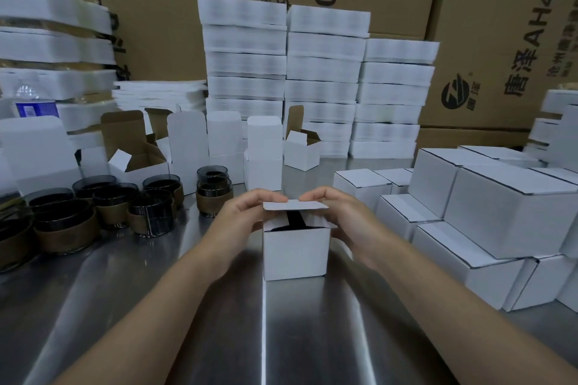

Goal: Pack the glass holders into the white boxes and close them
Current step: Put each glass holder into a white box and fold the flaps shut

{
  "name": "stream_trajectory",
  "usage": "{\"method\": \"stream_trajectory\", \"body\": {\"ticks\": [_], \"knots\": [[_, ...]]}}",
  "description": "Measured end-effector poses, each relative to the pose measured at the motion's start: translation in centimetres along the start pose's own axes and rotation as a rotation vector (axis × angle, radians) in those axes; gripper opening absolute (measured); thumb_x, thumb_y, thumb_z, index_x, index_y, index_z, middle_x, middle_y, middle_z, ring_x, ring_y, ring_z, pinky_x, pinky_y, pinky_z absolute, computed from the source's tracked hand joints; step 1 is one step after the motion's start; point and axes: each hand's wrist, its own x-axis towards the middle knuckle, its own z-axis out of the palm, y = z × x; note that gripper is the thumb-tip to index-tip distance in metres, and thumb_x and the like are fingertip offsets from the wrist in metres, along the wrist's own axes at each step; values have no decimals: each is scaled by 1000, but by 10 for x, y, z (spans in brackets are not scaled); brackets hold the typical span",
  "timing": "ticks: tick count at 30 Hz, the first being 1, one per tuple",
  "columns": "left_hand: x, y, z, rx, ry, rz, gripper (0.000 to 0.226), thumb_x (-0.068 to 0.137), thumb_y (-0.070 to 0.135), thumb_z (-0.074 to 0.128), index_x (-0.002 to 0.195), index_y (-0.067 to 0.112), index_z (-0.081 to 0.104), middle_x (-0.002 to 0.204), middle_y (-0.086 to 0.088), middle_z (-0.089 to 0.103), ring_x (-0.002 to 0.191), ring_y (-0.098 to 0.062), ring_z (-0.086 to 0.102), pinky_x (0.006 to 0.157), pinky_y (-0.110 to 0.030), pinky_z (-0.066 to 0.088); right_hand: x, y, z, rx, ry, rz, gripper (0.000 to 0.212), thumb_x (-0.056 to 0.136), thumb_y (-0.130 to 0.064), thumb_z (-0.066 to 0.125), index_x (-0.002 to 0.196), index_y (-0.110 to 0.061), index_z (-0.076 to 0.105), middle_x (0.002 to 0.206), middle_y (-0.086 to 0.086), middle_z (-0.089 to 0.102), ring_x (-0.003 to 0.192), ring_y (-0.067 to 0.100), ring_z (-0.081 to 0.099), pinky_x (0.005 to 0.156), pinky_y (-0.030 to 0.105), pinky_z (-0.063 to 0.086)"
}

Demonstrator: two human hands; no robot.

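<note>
A small white box (295, 251) stands on the steel table in front of me, its top partly open with something dark inside. Its lid flap (294, 205) is folded down over the opening. My left hand (240, 216) pinches the flap's left end and my right hand (336, 216) pinches its right end, both also against the box sides. Several dark glass holders (150, 212) with brown bands stand at the left. Two more glass holders (214, 189) are stacked just behind my left hand.
Closed white boxes (506, 212) are piled at the right. Open, empty white boxes (262, 150) stand behind the one I hold. Stacks of flat white box blanks (322, 72) and big brown cartons (500, 40) fill the back. The steel table (281, 337) extends toward me.
</note>
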Motion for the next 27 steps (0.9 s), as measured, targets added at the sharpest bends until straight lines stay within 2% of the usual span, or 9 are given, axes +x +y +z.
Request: {"method": "stream_trajectory", "body": {"ticks": [4, 6, 9, 12, 15, 17, 19, 23, 27], "knots": [[-1, 2, -2, -83, -21, -72, 39, 72, 13, 36, 70, 15, 75, 92, 0, 75, 87, -10, 66, 65, -11, 48, 1, -1, -1, -50, 57, 6, 33, 75, -17, 44, 67, -29, 74, 80, -11, 71, 80, 11, 59, 73, 26, 42], [-4, 1, -2, -66, -27, -64, 36, 66, 23, 40, 74, 14, 74, 96, 1, 74, 85, -6, 65, 67, -11, 48, 0, -3, 1, -104, 33, -11, 22, 75, -30, 52, 68, -31, 73, 75, -16, 69, 78, 8, 59, 73, 23, 41], [-5, 1, -1, 26, -30, -10, 26, 64, 19, 49, 68, 23, 75, 87, 12, 72, 80, 0, 62, 67, -9, 46, -2, -2, -2, -216, -26, -71, 12, 83, -25, 64, 75, -31, 69, 75, -18, 65, 73, -2, 58, 70, 15, 40], [-6, 5, -3, 87, -32, 27, 24, 72, 9, 61, 70, 27, 78, 104, 13, 71, 98, 3, 61, 83, -15, 45, -8, -10, -10, -413, -39, -106, 5, 82, -34, 68, 86, -36, 70, 95, -19, 63, 82, -10, 55, 73, 10, 37], [-6, 5, -10, 206, -41, 60, 31, 81, 3, 68, 78, 31, 79, 119, 16, 64, 113, 4, 55, 97, -23, 40, -15, -21, -16, -701, -60, -206, 28, 79, -48, 68, 106, -39, 69, 127, -29, 47, 107, -13, 44, 85, 8, 28], [-8, 6, -10, 230, -85, 38, 18, 71, 23, 77, 84, 35, 76, 114, 21, 64, 108, 5, 58, 92, -19, 44, -21, -26, -16, -798, -121, -214, 53, 71, -60, 69, 120, -40, 62, 134, -31, 42, 115, -10, 39, 91, 16, 28], [-9, 4, -10, 223, -165, -16, 35, 56, 41, 80, 90, 38, 70, 107, 15, 67, 102, -3, 62, 81, -17, 50, -24, -29, -17, -806, -156, -181, 68, 63, -66, 71, 125, -42, 57, 135, -33, 42, 118, -8, 39, 90, 16, 30], [-8, 2, -10, 238, -247, -102, 56, 47, 48, 81, 98, 40, 58, 116, -1, 57, 107, -19, 56, 78, -22, 49, -22, -28, -19, -790, -157, -176, 74, 60, -62, 77, 127, -42, 55, 132, -34, 45, 115, -9, 41, 86, 9, 32], [-8, 3, -11, 277, -296, -107, 57, 46, 44, 83, 96, 47, 55, 119, -2, 52, 110, -21, 54, 82, -26, 52, -20, -23, -15, -852, -130, -222, 75, 58, -60, 79, 126, -42, 54, 124, -32, 47, 110, -8, 43, 81, 6, 32]]}}
